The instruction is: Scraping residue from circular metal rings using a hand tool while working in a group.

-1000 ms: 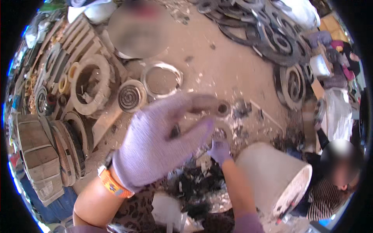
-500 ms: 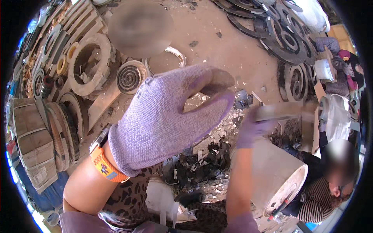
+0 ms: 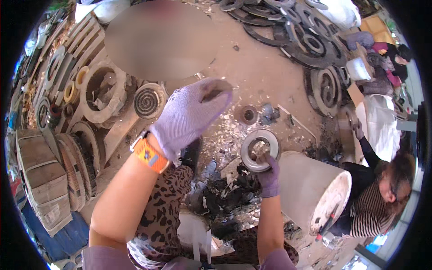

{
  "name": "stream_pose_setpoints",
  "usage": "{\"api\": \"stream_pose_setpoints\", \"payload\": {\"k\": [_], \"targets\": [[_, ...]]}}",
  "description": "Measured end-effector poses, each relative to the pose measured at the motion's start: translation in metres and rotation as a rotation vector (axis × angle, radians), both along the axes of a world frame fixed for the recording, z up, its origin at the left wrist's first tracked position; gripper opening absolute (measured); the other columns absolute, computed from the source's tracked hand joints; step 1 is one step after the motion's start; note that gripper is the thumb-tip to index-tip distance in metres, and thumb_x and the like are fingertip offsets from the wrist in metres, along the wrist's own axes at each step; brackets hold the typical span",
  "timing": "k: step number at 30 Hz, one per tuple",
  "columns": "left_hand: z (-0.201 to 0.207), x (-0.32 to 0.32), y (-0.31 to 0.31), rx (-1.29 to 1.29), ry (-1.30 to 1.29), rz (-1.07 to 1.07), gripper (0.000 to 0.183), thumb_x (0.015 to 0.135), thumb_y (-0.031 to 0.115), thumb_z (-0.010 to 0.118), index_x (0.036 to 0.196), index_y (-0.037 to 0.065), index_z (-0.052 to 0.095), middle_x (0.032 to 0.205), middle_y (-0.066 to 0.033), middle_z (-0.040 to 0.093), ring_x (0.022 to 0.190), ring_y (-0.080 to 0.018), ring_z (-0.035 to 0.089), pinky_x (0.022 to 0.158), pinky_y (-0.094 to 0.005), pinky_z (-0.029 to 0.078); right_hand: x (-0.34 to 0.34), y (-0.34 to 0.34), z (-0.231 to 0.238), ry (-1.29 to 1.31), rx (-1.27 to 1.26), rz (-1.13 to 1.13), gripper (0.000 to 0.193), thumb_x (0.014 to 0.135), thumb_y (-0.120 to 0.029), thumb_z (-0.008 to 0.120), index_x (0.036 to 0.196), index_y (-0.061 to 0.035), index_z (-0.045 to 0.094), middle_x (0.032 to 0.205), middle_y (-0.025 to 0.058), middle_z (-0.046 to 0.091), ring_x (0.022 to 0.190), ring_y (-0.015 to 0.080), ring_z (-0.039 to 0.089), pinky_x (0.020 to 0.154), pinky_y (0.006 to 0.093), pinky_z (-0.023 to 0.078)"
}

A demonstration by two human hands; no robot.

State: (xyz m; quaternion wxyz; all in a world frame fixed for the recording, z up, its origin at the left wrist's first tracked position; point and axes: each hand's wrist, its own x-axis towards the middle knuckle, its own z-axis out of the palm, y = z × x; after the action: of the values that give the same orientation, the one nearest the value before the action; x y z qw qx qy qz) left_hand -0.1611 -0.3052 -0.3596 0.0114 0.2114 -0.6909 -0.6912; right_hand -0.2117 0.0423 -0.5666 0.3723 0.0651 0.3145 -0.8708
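Observation:
My left hand (image 3: pixel 191 110), in a pale purple knitted glove, is raised with fingers curled in toward the thumb. Whatever its fingertips hold, if anything, cannot be made out. My right hand (image 3: pixel 269 177), gloved in purple too, grips the near edge of a thick, shiny grey ring (image 3: pixel 247 154). The ring faces up, its round hole showing. Below it on the ground lies a heap of black scraps (image 3: pixel 218 198), and just right of my right wrist is a big pale drum-like cylinder (image 3: pixel 299 191) on its side. A small brown ring (image 3: pixel 248 115) lies farther off.
Left are a spiral-patterned disc (image 3: pixel 149 101), a big round ring (image 3: pixel 118 101) and bundled cartons (image 3: pixel 42 180). Black rings (image 3: pixel 310 42) are piled at the far right. A person in a striped top (image 3: pixel 373 202) works at the right. A blurred patch covers part of the far ground.
My left hand has drawn back, lower and farther from view. My right hand has brought the ring left and down, turning it from edge-on to face-up.

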Motion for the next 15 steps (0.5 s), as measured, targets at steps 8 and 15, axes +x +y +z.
{"api": "stream_pose_setpoints", "payload": {"k": [8, 15], "targets": [[-0.058, 0.012, 0.056, -0.261, -0.075, -0.635, 0.067, 0.078, 0.044, 0.071, 0.125, -0.001, 0.053, 0.115, -0.0191, 0.062, 0.105, -0.0238, 0.059, 0.096, -0.0338, 0.044, 0.055, -0.057, 0.154, 0.108, -0.198, -0.130, 0.022, 0.070, -0.022, 0.056, 0.080, -0.0045, 0.047, 0.059, -0.0056, 0.035, 0.055, 0.0110, 0.037, 0.069, 0.0289, 0.040], [0.006, 0.018, 0.094, 0.048, -0.159, -0.751, 0.065, 0.071, 0.039, 0.079, 0.119, 0.000, 0.058, 0.100, -0.0077, 0.067, 0.086, -0.0107, 0.060, 0.078, -0.0276, 0.050, 0.076, -0.031, 0.173, 0.085, -0.189, -0.190, 0.023, 0.073, -0.027, 0.057, 0.080, -0.0069, 0.047, 0.060, -0.0057, 0.039, 0.053, 0.0083, 0.041, 0.076, 0.0340, 0.041]]}}
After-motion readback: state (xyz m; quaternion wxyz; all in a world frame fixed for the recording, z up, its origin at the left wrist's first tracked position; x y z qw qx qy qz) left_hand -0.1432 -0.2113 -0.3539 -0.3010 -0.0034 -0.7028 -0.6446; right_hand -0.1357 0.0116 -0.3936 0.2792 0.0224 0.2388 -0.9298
